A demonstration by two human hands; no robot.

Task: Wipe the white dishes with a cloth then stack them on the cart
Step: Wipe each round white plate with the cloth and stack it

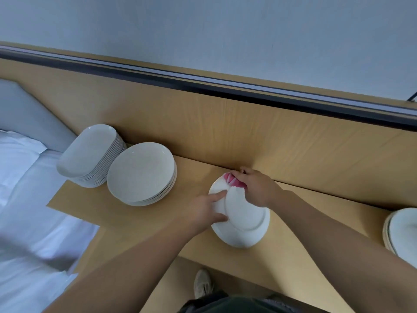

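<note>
A white plate [242, 219] sits near the middle of the wooden worktop [191, 177], turned bottom-up so its foot ring shows. The left hand [202, 211] holds it at the left rim, with a straight forefinger and the thumb lying on the upturned base; the other fingers are hidden, so I cannot tell how they sit. The right hand [257, 188] is at the plate's far rim, close to the back edge of the worktop, its fingers clamped on a bunched pink cloth [232, 180] that touches the plate there.

At the worktop's far left corner stands a stack of oval dishes [90, 154], and just beside it, towards the middle, a stack of round plates [142, 172]. Both are well apart from the held plate. A third stack of white plates [401, 231] shows at the right edge, partly cut off. A bed [33, 199] with white linen lies beyond the left edge, and a pale shoe [202, 283] shows on the floor below the near edge.
</note>
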